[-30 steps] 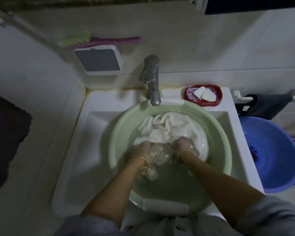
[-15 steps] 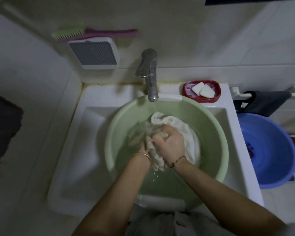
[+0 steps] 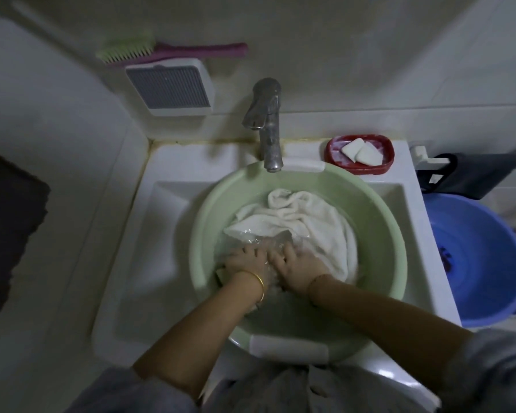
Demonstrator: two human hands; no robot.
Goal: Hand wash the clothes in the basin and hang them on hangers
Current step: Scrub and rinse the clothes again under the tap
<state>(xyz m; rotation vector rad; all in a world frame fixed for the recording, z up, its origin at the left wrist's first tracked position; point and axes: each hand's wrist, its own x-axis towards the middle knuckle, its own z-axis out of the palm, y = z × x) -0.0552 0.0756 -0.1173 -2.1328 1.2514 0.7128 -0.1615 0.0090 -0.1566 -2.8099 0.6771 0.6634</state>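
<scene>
**Two hands pressing one white garment under water in the green basin**

Two hands work low in the green basin, which sits inside the white sink beneath the tap. The left hand and right hand lie side by side at the basin's 7 to 6 o'clock, fingers spread and fairly straight, pushing down on the submerged edge of the white garment. Water blurs the fingertips, so any pinch of the fabric cannot be confirmed. The rest of the garment is heaped above the waterline from the basin's centre towards 3 o'clock, touching the wall there. A gold bangle circles the left wrist.

On the sink rim at 1 o'clock of the basin stands a red soap dish holding two white soap pieces. A blue tub stands at 3 o'clock, beside the sink. A green-and-pink brush rests on a wall-mounted grille at 11 o'clock.
</scene>
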